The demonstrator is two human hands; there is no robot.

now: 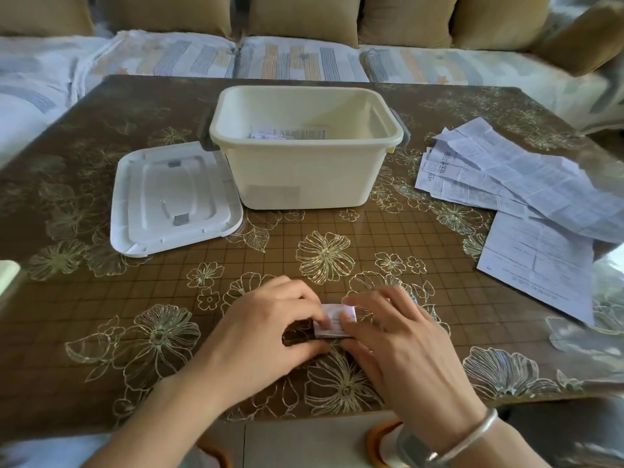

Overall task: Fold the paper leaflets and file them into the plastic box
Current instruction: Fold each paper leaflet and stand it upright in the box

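A small folded white leaflet [335,321] lies on the table near its front edge. My left hand [270,327] pinches its left side with curled fingers. My right hand [395,336] presses down on its right side, fingertips on the paper. Both hands hide most of the leaflet. The cream plastic box [305,170] stands open at the middle of the table, with folded leaflets [287,134] on its floor. A pile of unfolded leaflets [526,190] is spread out at the right.
The box's white lid [174,199] lies flat to the left of the box. The brown table [101,298] has a floral glass top. A sofa with cushions [297,59] runs behind it. A pale object [8,271] pokes in at the left edge.
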